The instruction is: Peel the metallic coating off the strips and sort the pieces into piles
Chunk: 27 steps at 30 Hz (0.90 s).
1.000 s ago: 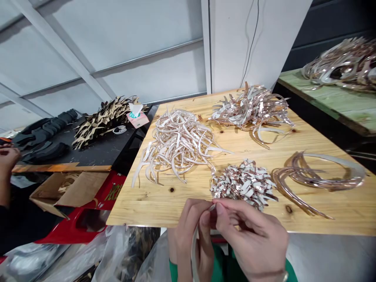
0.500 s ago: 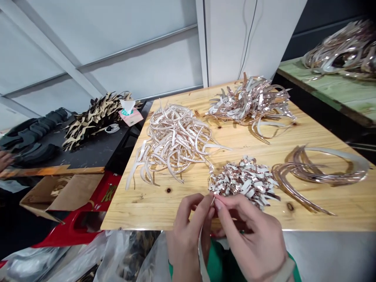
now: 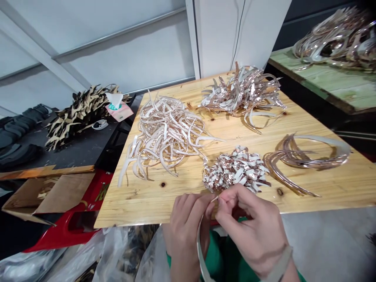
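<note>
Near the table's front edge, my left hand (image 3: pixel 190 219) is closed on a thin pale strip (image 3: pixel 200 248) that curves down past my wrist. My right hand (image 3: pixel 249 223) pinches the upper end of the same strip, its thumb and forefinger close to the left fingertips. Just beyond my hands lies a pile of short, shiny rose-gold and white pieces (image 3: pixel 237 170). A tangle of long curved strips (image 3: pixel 169 133) spreads to its left. Several longer curved strips (image 3: pixel 317 154) lie fanned out to its right.
A wooden table (image 3: pixel 141 203) carries the piles, with another shiny strip heap (image 3: pixel 243 92) at its back. On a dark table at left are black-and-tan pieces (image 3: pixel 79 113) and a tissue pack (image 3: pixel 119 111). An open cardboard box (image 3: pixel 61 196) sits below. A green table (image 3: pixel 331 80) stands at right.
The view has shifted, so the tables appear farther left and slightly higher. My right fingertips have drawn slightly right along the strip's end, and my left fingers are curled more tightly.
</note>
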Each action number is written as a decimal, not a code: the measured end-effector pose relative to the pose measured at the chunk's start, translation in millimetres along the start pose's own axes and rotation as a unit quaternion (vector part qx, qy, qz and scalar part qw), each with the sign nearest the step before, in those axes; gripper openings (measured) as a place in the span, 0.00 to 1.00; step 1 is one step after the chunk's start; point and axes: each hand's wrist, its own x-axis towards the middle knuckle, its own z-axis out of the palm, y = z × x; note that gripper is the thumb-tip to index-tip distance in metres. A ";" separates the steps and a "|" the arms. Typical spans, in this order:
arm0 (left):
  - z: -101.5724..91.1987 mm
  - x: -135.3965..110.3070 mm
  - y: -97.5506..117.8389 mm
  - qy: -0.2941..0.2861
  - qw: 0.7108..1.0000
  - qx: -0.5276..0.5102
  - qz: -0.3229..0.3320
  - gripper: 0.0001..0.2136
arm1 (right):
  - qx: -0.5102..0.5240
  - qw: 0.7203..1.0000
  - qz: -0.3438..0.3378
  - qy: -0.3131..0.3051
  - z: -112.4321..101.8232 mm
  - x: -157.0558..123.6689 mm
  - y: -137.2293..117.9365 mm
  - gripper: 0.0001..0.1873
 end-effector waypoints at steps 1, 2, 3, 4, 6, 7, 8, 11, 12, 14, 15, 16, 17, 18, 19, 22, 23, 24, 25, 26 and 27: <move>-1.4 0.5 1.7 -0.001 1.000 0.005 -0.009 0.10 | -0.013 1.000 -0.009 0.012 0.1 -0.3 1.1 0.07; -2.6 0.3 3.2 -0.003 1.000 0.009 -0.024 0.10 | -0.021 0.999 -0.020 0.020 0.0 -0.6 2.3 0.06; -3.5 -0.5 4.4 -0.004 0.999 0.010 -0.042 0.10 | -0.025 0.999 -0.031 0.025 -0.2 -1.0 3.5 0.06; -4.3 -1.7 5.2 -0.002 0.998 0.008 -0.055 0.10 | -0.022 0.999 -0.038 0.025 -0.4 -1.4 4.4 0.06; -6.0 -4.7 5.8 0.014 0.998 -0.003 -0.061 0.11 | 0.004 1.000 -0.026 0.011 -0.3 -2.5 4.5 0.07; -7.1 -6.0 5.7 0.019 0.997 -0.007 -0.069 0.11 | 0.027 1.000 -0.007 0.002 0.0 -3.0 3.6 0.08; -8.5 -6.9 5.4 0.020 0.997 -0.010 -0.078 0.10 | 0.053 0.998 0.016 -0.006 0.5 -3.4 2.3 0.09; -13.7 -6.9 4.7 -0.011 0.994 -0.015 -0.106 0.09 | 0.091 0.995 0.036 -0.028 2.2 -3.0 -1.8 0.12; -15.4 -6.1 4.5 -0.022 0.994 -0.017 -0.109 0.09 | 0.081 0.996 0.021 -0.038 2.5 -2.4 -2.4 0.12; -18.0 -4.0 4.1 -0.030 0.993 -0.025 -0.109 0.10 | 0.047 0.997 -0.020 -0.059 2.5 -1.3 -2.1 0.11; -18.9 -3.1 3.9 -0.029 0.993 -0.030 -0.112 0.11 | 0.031 0.997 -0.037 -0.065 2.2 -1.0 -1.5 0.11; -19.4 -2.5 3.6 -0.024 0.992 -0.035 -0.119 0.11 | 0.017 0.996 -0.049 -0.067 1.7 -1.0 -0.8 0.10; -19.4 -2.4 3.1 -0.011 0.991 -0.041 -0.126 0.11 | 0.006 0.996 -0.057 -0.067 1.3 -1.4 -0.3 0.10; -19.0 -3.0 2.6 0.007 0.989 -0.048 -0.140 0.11 | -0.002 0.996 -0.063 -0.067 1.0 -2.1 -0.1 0.10; -18.1 -4.1 2.0 0.031 0.985 -0.053 -0.162 0.13 | -0.008 0.995 -0.069 -0.070 0.9 -2.9 -0.3 0.10; -14.0 -10.3 0.3 0.079 0.958 -0.069 -0.266 0.20 | 0.003 0.993 -0.082 -0.088 2.8 -5.3 -2.1 0.11; -12.9 -12.4 -0.1 0.078 0.949 -0.077 -0.295 0.22 | 0.014 0.992 -0.086 -0.090 4.1 -5.6 -2.9 0.11; -12.4 -14.1 -0.2 0.069 0.942 -0.085 -0.317 0.23 | 0.026 0.991 -0.092 -0.090 5.4 -5.5 -3.6 0.11; -12.5 -15.3 -0.1 0.057 0.940 -0.094 -0.322 0.23 | 0.038 0.990 -0.098 -0.091 6.6 -5.1 -4.2 0.11; -13.3 -15.9 0.3 0.043 0.942 -0.103 -0.316 0.21 | 0.051 0.989 -0.106 -0.090 7.5 -4.5 -4.7 0.11; -14.7 -15.8 0.9 0.028 0.947 -0.114 -0.298 0.20 | 0.065 0.987 -0.114 -0.091 8.1 -3.8 -5.1 0.12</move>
